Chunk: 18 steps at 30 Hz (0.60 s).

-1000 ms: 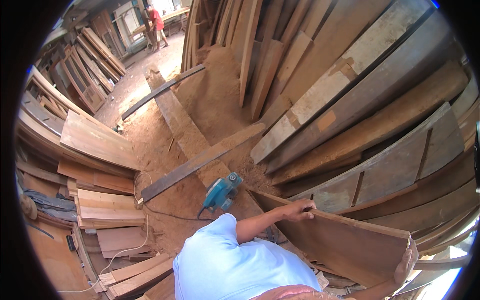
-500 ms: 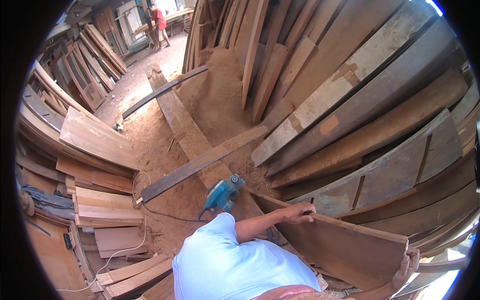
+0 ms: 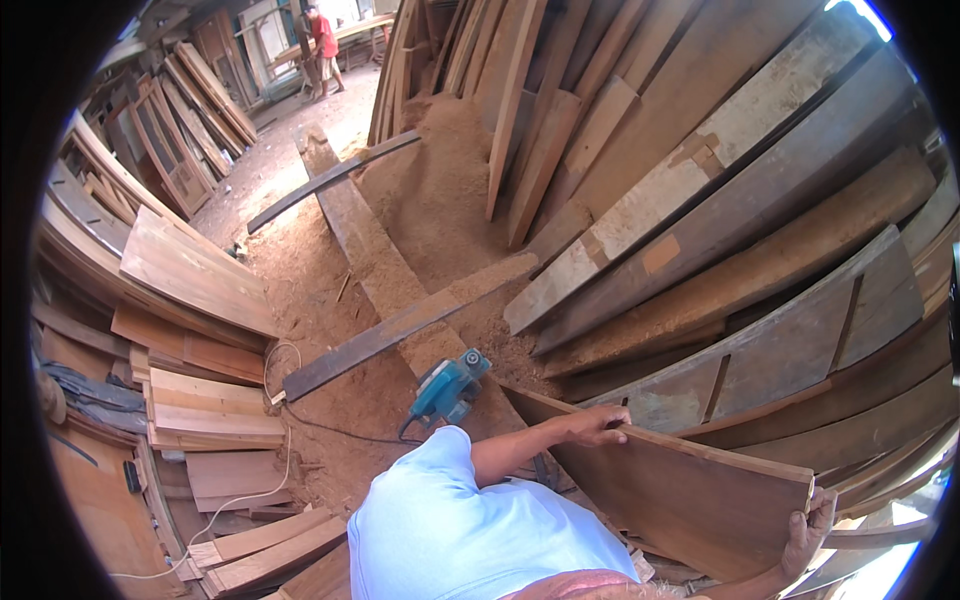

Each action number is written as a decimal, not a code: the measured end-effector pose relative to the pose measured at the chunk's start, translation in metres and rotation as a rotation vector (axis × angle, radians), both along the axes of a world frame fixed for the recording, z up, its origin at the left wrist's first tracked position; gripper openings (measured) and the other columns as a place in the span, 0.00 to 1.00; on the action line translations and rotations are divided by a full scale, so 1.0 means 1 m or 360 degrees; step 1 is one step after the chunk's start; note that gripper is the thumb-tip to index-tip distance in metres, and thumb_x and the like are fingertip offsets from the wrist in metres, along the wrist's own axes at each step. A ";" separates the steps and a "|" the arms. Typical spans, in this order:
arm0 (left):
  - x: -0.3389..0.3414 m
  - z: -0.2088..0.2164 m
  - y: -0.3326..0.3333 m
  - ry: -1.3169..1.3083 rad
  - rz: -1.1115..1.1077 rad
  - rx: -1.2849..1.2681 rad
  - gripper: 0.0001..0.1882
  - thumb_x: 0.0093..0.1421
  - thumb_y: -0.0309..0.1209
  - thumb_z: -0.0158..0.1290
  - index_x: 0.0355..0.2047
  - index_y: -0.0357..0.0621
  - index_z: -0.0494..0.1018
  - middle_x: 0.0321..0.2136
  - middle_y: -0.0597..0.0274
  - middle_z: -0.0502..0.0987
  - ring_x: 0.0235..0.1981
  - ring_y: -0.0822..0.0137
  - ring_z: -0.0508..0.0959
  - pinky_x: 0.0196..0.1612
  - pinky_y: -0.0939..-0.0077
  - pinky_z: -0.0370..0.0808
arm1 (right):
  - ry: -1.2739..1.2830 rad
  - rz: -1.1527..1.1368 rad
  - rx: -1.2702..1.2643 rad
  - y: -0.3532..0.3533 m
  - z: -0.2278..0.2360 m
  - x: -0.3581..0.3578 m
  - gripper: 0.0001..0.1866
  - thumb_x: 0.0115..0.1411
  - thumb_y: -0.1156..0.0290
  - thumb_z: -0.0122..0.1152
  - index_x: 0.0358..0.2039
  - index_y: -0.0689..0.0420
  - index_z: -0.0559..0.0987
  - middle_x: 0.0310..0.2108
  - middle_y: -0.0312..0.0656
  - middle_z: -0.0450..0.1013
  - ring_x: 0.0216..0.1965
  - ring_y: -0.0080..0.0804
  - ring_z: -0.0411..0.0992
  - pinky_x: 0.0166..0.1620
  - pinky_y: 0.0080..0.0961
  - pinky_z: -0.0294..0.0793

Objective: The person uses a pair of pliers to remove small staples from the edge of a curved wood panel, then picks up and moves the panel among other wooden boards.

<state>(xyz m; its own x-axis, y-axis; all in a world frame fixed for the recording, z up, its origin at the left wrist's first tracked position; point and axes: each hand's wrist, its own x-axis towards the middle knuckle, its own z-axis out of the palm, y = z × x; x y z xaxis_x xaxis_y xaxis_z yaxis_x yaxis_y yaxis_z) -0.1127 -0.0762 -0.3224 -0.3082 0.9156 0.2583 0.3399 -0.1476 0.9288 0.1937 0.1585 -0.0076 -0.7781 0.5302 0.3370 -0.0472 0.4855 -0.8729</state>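
A wide brown wooden board stands on its long edge to my right. My left hand is closed over its upper edge, near the middle, with the fingers curled on it. At the board's near right end, my right hand grips the corner, its fingers up along the end edge. The board's lower edge is partly hidden behind my light blue shirt. To the left of the board, a teal electric planer rests on a sawdust-covered beam, apart from both hands.
Dark crosspieces lie across the beam. Tall planks lean along the right; stacked boards line the left. The planer's cord runs over the sawdust floor. A person in a red top stands far back.
My right hand has shifted slightly up along the board's end, its fingers straighter. My left hand, the board and the planer hold their places.
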 end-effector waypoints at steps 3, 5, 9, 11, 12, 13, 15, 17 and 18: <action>-0.009 0.011 0.007 0.0223 -0.0135 -0.0096 0.21 0.62 0.43 0.62 0.45 0.40 0.72 0.40 0.52 0.76 0.45 0.53 0.75 0.49 0.58 0.70 | -0.0037 0.0098 -0.0010 0.006 0.002 -0.002 0.25 0.58 0.53 0.70 0.34 0.51 0.62 0.29 0.29 0.55 0.33 0.18 0.53 0.39 0.19 0.52; -0.009 0.059 0.014 0.0093 -0.0284 -0.0125 0.20 0.61 0.41 0.63 0.44 0.39 0.72 0.38 0.52 0.77 0.42 0.54 0.77 0.46 0.59 0.71 | -0.0054 0.0156 0.0007 0.006 0.006 -0.003 0.25 0.57 0.54 0.70 0.34 0.51 0.62 0.30 0.29 0.55 0.33 0.18 0.53 0.39 0.20 0.52; 0.008 0.136 0.032 -0.0052 -0.0245 0.0161 0.17 0.60 0.36 0.64 0.42 0.39 0.72 0.34 0.52 0.77 0.38 0.58 0.78 0.41 0.58 0.71 | -0.0068 0.0203 -0.0024 0.004 0.011 -0.006 0.23 0.56 0.55 0.69 0.33 0.52 0.62 0.30 0.29 0.56 0.33 0.18 0.53 0.38 0.20 0.51; 0.017 0.146 0.043 -0.0076 -0.0285 0.0139 0.16 0.62 0.39 0.60 0.39 0.40 0.72 0.32 0.50 0.76 0.36 0.55 0.78 0.39 0.57 0.71 | -0.0087 0.0187 -0.0043 0.001 0.015 -0.011 0.23 0.56 0.56 0.68 0.33 0.52 0.62 0.31 0.29 0.56 0.33 0.18 0.53 0.38 0.20 0.51; 0.022 0.145 0.048 -0.0088 -0.0308 0.0128 0.15 0.64 0.40 0.59 0.38 0.40 0.71 0.31 0.49 0.76 0.35 0.54 0.78 0.38 0.56 0.71 | -0.0096 0.0177 -0.0052 -0.002 0.017 -0.012 0.23 0.56 0.56 0.68 0.33 0.52 0.62 0.31 0.30 0.57 0.33 0.18 0.53 0.38 0.20 0.51; 0.027 0.133 0.053 0.0014 -0.0224 0.0215 0.16 0.65 0.42 0.56 0.37 0.41 0.71 0.30 0.49 0.75 0.34 0.51 0.77 0.37 0.55 0.71 | -0.0126 0.0179 -0.0011 -0.003 0.021 -0.012 0.23 0.56 0.56 0.67 0.33 0.53 0.62 0.31 0.30 0.57 0.33 0.19 0.53 0.38 0.20 0.52; 0.035 0.098 0.062 0.0273 -0.0045 0.0382 0.19 0.68 0.47 0.50 0.35 0.41 0.70 0.28 0.48 0.74 0.32 0.45 0.76 0.35 0.53 0.71 | -0.0130 0.0198 0.0067 0.003 0.019 -0.013 0.22 0.57 0.55 0.66 0.33 0.53 0.62 0.31 0.31 0.57 0.33 0.19 0.54 0.38 0.20 0.52; 0.043 0.096 0.066 0.0269 -0.0021 0.0396 0.23 0.69 0.50 0.45 0.33 0.42 0.70 0.27 0.47 0.73 0.32 0.41 0.75 0.34 0.51 0.70 | -0.0126 0.0208 0.0048 -0.001 0.022 -0.009 0.22 0.58 0.54 0.66 0.34 0.54 0.63 0.32 0.32 0.58 0.34 0.20 0.54 0.39 0.21 0.53; 0.039 0.098 0.065 0.0293 0.0016 0.0395 0.24 0.70 0.52 0.42 0.33 0.42 0.70 0.27 0.47 0.73 0.31 0.39 0.74 0.34 0.50 0.70 | -0.0099 0.0241 0.0035 0.000 0.018 -0.012 0.23 0.59 0.53 0.65 0.35 0.54 0.63 0.32 0.32 0.58 0.34 0.20 0.54 0.40 0.22 0.53</action>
